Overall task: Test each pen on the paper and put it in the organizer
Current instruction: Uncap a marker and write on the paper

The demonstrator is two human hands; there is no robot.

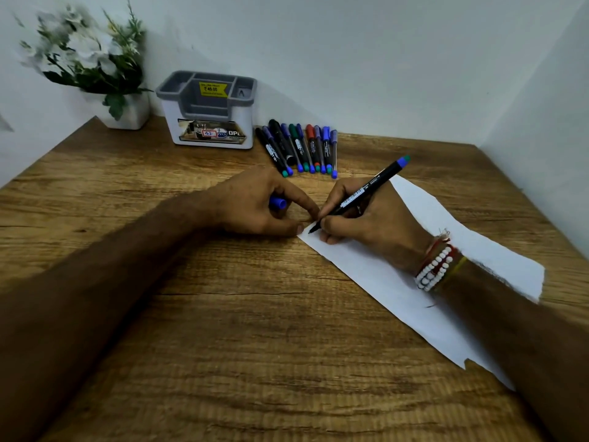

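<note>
My right hand (366,218) grips a black pen (369,193) with a blue-green end, its tip touching the near-left corner of a white paper strip (398,291). My left hand (255,205) is curled round a blue pen cap (278,203), and its thumb and forefinger press the table at the paper's corner. A row of several capped pens (299,148) lies at the back of the wooden table. The grey and white organizer (208,113) stands to their left against the wall, its compartments showing no pens.
A white pot of artificial flowers (92,65) stands in the back left corner. White walls close the table (223,330) at the back and right. Beaded bracelets circle my right wrist.
</note>
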